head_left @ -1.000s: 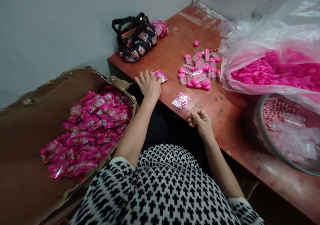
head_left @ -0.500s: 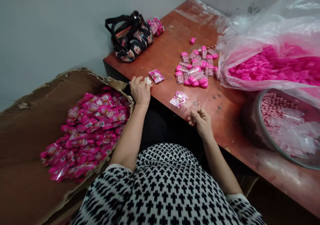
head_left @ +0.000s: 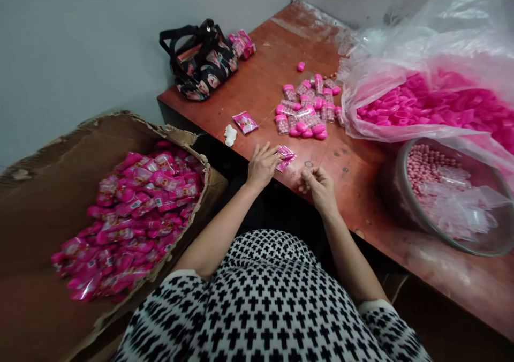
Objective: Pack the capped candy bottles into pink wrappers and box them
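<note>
My left hand (head_left: 263, 166) reaches over the table's front edge, fingers stretched out and fingertips touching a small pile of shiny pink printed packets (head_left: 286, 157). To its right, my right hand (head_left: 320, 188) is closed, thumb against curled fingers; anything between them is too small to make out. A single pink packet (head_left: 245, 122) lies farther back, with a crumpled white wad (head_left: 230, 135) beside it near the edge. Beyond my hands is a heap of clear little bottles (head_left: 307, 115) with pink caps, filled with pink beads.
A cardboard box (head_left: 44, 185) at my left holds a mound of pink wrapped bottles (head_left: 136, 217). A floral handbag (head_left: 206, 65) sits at the table's back left. On the right are a plastic bag (head_left: 349, 121) of pink caps and a grey tub (head_left: 405, 190) with beads and clear bottles.
My left hand has left the white wad on the table edge and moved right to the pile of pink packets. My right hand stays closed in about the same place.
</note>
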The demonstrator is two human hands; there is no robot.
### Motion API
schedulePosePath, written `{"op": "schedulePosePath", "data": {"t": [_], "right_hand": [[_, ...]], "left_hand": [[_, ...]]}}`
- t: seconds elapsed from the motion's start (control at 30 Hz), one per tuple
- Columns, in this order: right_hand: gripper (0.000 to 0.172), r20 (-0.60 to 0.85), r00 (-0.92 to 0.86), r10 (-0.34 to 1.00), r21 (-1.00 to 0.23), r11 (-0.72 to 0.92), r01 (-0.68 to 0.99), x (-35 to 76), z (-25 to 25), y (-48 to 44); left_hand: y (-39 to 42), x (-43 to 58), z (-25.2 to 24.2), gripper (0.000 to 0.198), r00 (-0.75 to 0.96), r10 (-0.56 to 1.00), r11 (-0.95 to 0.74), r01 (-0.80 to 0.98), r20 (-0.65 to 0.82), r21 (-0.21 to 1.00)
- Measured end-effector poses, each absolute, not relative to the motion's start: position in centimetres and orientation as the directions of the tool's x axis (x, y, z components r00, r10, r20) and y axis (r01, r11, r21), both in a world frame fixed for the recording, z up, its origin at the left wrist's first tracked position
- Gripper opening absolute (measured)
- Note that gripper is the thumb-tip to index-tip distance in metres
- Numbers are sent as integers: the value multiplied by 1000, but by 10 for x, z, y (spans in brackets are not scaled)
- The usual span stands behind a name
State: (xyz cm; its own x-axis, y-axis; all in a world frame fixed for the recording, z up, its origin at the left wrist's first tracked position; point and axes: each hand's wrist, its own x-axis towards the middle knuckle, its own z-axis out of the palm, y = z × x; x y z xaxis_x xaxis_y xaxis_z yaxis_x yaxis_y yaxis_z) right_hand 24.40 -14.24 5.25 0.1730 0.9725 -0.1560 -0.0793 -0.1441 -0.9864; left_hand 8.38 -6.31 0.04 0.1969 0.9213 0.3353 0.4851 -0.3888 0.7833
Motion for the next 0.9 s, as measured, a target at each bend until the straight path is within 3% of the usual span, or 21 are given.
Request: {"op": "schedulePosePath", "data": {"t": [0.2,0.33,0.47,0.57,0.63,0.67,0.73,0.8,0.9], "right_hand": [[40,-99,246,964,-979,-50,-199,234,46,-111],[41,-103,129,986,-978,-77,-193,238,52,-104],[41,-116,-129,985,-992,-122,-42,252,61,-102],[25,-50,-185,981,-977,-10,211,271,67,-83],[18,91,-78,993,-892,116,436,289,71,-59],[17,197,5,980,-811,160,563,298,73,-45],[20,339,-6,941,-594,219,774,313,77,-17],[28,343,-176,923,-401,313,861,320,81,7],[37,193,-433,880,-157,464,872,317,84,27]], "left_hand": [[-92,96,26,23,92,934,-358,240,346,902],[-107,97,44,38,43,999,-21,-29,22,999],[-106,94,45,31,298,911,362,-237,-287,902],[-106,94,41,28,315,874,460,-288,-370,840],[-108,95,39,25,278,871,479,-301,-404,825],[-109,95,38,25,266,868,489,-313,-419,814],[-112,96,39,24,251,857,514,-353,-450,782],[-114,96,41,25,231,844,536,-408,-484,739],[-115,95,45,24,194,837,535,-491,-512,688]]}}
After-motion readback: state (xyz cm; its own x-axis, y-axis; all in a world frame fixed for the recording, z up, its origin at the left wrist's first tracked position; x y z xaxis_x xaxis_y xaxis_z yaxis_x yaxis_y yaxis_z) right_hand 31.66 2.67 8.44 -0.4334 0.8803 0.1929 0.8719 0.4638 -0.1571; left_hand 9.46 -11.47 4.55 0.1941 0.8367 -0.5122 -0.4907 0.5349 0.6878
